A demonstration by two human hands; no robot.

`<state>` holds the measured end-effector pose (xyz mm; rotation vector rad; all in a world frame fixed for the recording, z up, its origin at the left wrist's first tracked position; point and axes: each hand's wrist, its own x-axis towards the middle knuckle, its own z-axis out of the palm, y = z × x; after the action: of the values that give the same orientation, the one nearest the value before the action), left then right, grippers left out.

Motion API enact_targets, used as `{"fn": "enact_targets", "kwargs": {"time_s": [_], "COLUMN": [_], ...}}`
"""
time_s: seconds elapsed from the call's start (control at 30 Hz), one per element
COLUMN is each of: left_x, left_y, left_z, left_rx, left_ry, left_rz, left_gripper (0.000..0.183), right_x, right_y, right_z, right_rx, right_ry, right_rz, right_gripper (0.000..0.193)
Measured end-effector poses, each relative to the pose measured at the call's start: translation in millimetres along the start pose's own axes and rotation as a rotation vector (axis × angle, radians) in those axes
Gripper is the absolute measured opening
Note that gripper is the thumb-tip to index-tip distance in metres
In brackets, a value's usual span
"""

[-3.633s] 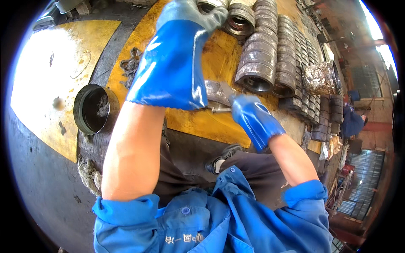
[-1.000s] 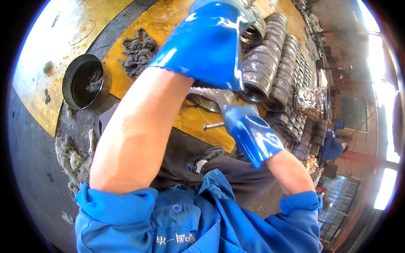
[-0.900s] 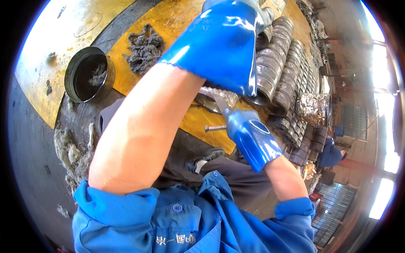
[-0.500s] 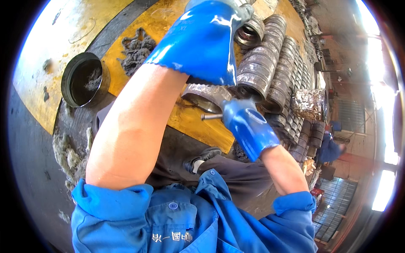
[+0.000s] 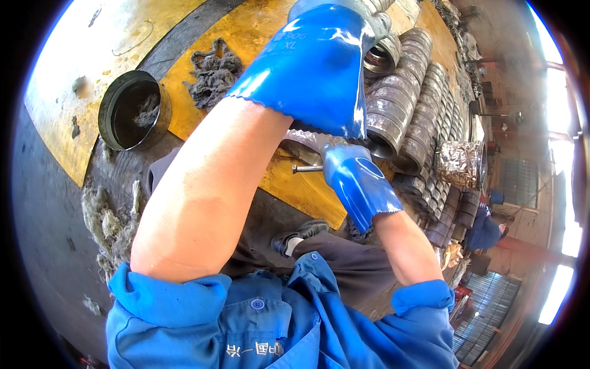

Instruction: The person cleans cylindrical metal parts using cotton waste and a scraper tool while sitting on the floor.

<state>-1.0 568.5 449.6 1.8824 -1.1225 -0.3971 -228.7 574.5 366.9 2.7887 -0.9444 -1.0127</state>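
My left hand [image 5: 332,52], in a long blue rubber glove, reaches far out to the top edge. Its fingers are largely cut off there, beside an open metal ring [image 5: 381,55], and whether they grip anything is hidden. Lower and to the right, my right hand [image 5: 344,163] wears a matching blue glove. Its fingers are wrapped round a thin metal rod with a knobbed end [image 5: 306,168], which sticks out to the left. Behind that hand, a curved metal piece [image 5: 301,146] lies on the yellow sheet, partly covered by the left glove's cuff.
Rows of stacked metal rings [image 5: 396,92] fill the right side. A shiny foil-like cylinder [image 5: 460,164] stands beyond them. At left are a dark round pan [image 5: 107,114], grey fibre clumps [image 5: 215,74] and paler fibre [image 5: 107,224]. Another person [image 5: 485,230] is at far right.
The whole view has shifted, so the surroundings sit farther right. My left arm has moved right in the picture. My right hand stays closed on the rod, nearly in place.
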Motion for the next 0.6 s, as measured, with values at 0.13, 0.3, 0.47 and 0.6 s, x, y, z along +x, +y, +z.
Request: {"fn": "enact_targets", "kwargs": {"time_s": [0.13,0.3,0.47,0.6], "left_x": [-1.7,2.3,7.9,12.0], "left_y": [6.4,-1.6,1.9,-3.7], "left_z": [8.3,4.6,8.9,11.5], "left_rx": [-0.017,-0.001,-0.017,-0.001], "left_ry": [-0.018,0.008,0.004,0.012], "left_rz": [0.008,0.010,0.031,0.032], "left_gripper": [0.077,0.077,0.077,0.077], "right_x": [-13.2,2.7,9.3,8.3], "right_y": [-5.4,0.5,3.7,-5.0], "right_z": [1.3,15.2,28.5,33.8], "right_rx": [-0.024,-0.047,-0.008,-0.068], "right_ry": [-0.105,0.090,0.253,0.261], "right_rz": [0.040,-0.123,-0.194,-0.206], "right_gripper": [0.015,0.011,0.011,0.011]}}
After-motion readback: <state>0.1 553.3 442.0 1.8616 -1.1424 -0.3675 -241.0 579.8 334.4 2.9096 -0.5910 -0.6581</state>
